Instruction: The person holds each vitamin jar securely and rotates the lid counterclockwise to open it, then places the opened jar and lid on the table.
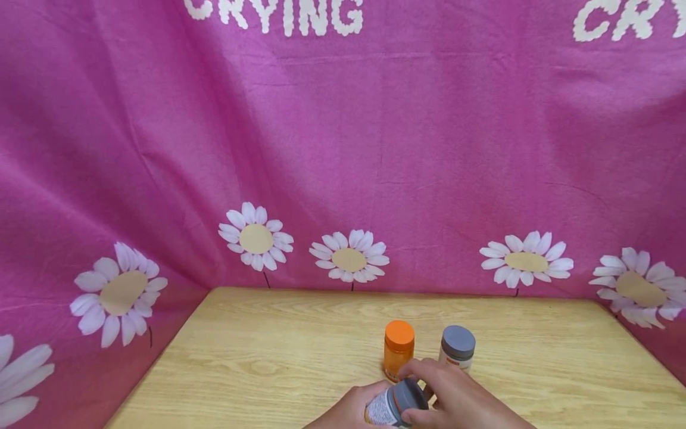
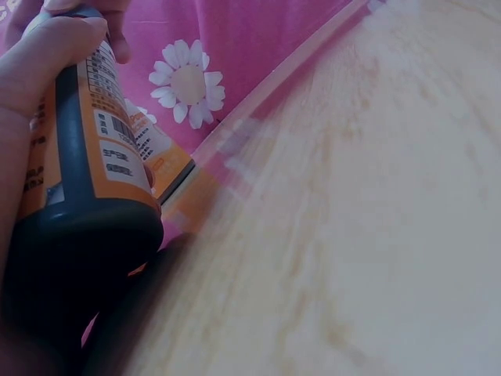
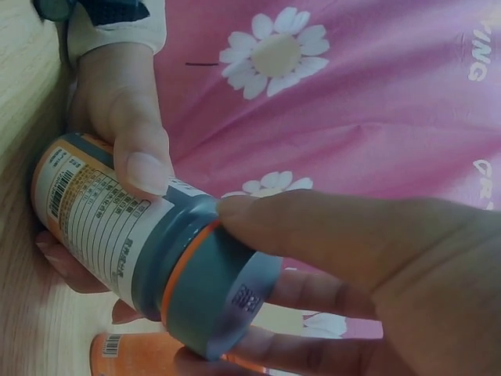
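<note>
At the bottom of the head view my left hand [image 1: 351,408] grips a labelled bottle [image 1: 383,408] tilted on its side above the table. My right hand [image 1: 455,399] has its fingers curled round the bottle's grey cap [image 1: 409,396]. The right wrist view shows the bottle [image 3: 109,219] with a printed label, an orange ring under the grey cap [image 3: 215,294], my left thumb on the label and my right fingers [image 3: 329,235] round the cap. In the left wrist view the bottle [image 2: 86,196] fills the left side, held in my left hand [image 2: 35,63].
An orange bottle with an orange cap [image 1: 399,350] and a white bottle with a grey cap [image 1: 457,347] stand upright just beyond my hands on the light wooden table [image 1: 278,351]. A pink cloth with daisies [image 1: 348,256] hangs behind and at both sides.
</note>
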Motion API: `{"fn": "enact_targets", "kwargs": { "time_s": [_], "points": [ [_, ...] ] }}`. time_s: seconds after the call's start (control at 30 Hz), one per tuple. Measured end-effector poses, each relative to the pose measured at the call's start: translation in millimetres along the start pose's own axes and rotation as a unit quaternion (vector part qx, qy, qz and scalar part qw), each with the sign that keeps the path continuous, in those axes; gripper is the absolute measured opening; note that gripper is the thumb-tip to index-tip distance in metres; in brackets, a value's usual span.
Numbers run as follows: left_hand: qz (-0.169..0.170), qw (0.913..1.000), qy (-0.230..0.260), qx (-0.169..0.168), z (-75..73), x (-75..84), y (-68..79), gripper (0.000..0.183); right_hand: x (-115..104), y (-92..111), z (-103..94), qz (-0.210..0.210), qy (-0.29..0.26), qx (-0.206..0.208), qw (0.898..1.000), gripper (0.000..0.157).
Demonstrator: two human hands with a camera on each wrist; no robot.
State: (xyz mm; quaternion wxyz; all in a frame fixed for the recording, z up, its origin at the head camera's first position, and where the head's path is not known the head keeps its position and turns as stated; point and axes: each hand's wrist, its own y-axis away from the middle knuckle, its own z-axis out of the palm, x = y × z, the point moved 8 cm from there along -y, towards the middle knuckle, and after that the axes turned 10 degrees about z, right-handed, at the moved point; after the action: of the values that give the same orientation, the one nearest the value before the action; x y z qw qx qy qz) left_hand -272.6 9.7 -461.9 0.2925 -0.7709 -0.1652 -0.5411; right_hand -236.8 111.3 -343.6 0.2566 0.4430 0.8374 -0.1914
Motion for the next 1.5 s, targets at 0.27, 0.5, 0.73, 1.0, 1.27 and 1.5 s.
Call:
{"fn": "enact_targets", "kwargs": {
  "time_s": [0.27,0.5,0.73,1.0,1.27,1.5],
  "points": [
    [0.002,0.9999,-0.01,0.005,-1.5,-0.3,-1.2,0.043,1.7,-0.6,1.5,0.017,-0.011,-0.027,0.999,0.038],
    [-0.01,0.9995,0.031,0.0,1.8,-2.2,0.1,0.042,3.7,-2.4,4.5,0.029,-0.01,-0.04,0.999,0.04],
    [0.005,1.0,-0.001,0.005,-0.6,-1.5,-0.9,0.04,2.3,-2.1,4.1,0.027,-0.006,-0.039,0.999,0.038],
    [-0.002,0.9998,0.021,0.006,0.7,-0.9,0.9,0.041,-2.0,1.2,0.7,0.005,0.003,-0.022,1.0,0.038],
    [-0.027,0.9972,0.07,0.004,3.4,-2.4,1.5,0.041,-5.6,5.3,-7.3,-0.004,0.012,0.013,1.0,0.036],
    [-0.037,0.9971,0.063,0.02,0.6,-5.8,3.4,0.04,-0.9,5.9,-7.8,0.025,-0.002,0.018,1.0,0.035]
  ]
}}
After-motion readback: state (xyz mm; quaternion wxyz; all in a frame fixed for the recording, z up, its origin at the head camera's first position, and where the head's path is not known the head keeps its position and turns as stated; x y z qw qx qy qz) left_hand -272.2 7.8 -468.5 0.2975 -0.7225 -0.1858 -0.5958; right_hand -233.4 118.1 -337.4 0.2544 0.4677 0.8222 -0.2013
